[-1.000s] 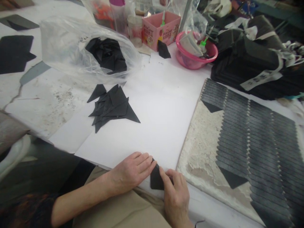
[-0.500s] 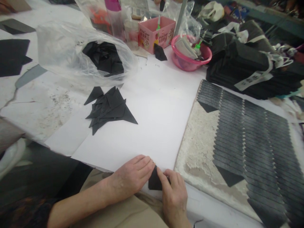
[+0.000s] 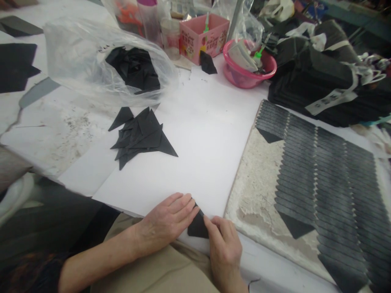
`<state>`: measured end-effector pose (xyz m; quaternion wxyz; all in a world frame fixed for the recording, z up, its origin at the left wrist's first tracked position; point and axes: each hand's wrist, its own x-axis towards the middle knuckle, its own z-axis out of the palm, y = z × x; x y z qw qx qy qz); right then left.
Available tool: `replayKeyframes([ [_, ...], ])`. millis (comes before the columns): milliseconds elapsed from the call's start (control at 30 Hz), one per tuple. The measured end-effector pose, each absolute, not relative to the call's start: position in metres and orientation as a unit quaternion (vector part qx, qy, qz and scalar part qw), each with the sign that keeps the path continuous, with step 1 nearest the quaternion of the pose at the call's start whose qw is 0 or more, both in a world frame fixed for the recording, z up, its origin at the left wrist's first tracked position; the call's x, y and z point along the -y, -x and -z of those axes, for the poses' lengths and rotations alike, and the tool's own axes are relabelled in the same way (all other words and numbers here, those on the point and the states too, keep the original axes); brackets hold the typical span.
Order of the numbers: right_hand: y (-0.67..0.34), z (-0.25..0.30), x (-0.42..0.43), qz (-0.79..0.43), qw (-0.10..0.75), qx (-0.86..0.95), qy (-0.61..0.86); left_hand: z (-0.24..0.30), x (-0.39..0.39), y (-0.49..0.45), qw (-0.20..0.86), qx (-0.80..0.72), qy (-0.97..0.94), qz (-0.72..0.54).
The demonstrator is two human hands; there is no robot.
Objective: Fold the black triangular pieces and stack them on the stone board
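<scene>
At the table's near edge lies a small flat black piece point(image 3: 197, 228), its material not certain, with part of it covered by fingers. My left hand point(image 3: 165, 219) presses its closed-together fingers over the piece's upper left edge. From the right, my right hand point(image 3: 225, 246) pinches the same piece along its folded-looking edge between thumb and bent fingers. Up and to the left of my hands, a loose pile of similar pointed black pieces point(image 3: 140, 134) rests on white paper point(image 3: 195, 162). To the right, overlapping black pieces point(image 3: 332, 175) lie in rows on a pale worn board point(image 3: 253, 179).
A clear plastic bag point(image 3: 76, 61) of black pieces lies behind the pile. At the back stand a pink box point(image 3: 204, 38) and a pink bowl point(image 3: 247, 77) holding a green-capped bottle. Tied black stacks point(image 3: 305, 77) sit at the far right.
My left hand has shifted slightly up and left along the piece, showing more of its upper edge. My right hand keeps its pinch nearly in place. The view has tilted slightly.
</scene>
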<state>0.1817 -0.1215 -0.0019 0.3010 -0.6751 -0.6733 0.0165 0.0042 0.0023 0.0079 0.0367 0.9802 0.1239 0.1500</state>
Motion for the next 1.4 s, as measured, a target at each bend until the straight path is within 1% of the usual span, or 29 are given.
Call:
replayKeyframes([
  [167, -0.182, 0.005, 0.115, -0.034, 0.284, 0.675, 0.681, -0.01, -0.008, -0.008, 0.051, -0.098, -0.978, -0.175],
  [333, -0.192, 0.001, 0.122, -0.061, 0.297, 0.691, 0.656, -0.014, -0.005, -0.009, 0.045, -0.112, -0.981, -0.151],
  [567, -0.193, -0.002, 0.129, -0.045, 0.282, 0.692, 0.663, -0.012, 0.004, -0.01, 0.018, -0.121, -0.984, -0.127],
  [800, -0.194, 0.0, 0.132, -0.056, 0.28, 0.692, 0.663, -0.012, 0.005, -0.016, 0.041, -0.101, -0.982, -0.155],
  [1200, -0.196, -0.003, 0.14, -0.039, 0.274, 0.687, 0.672, -0.012, 0.017, -0.019, 0.014, -0.119, -0.984, -0.134],
  [1400, -0.196, 0.0, 0.146, -0.034, 0.266, 0.686, 0.677, -0.007, 0.017, -0.022, 0.041, -0.085, -0.983, -0.157],
])
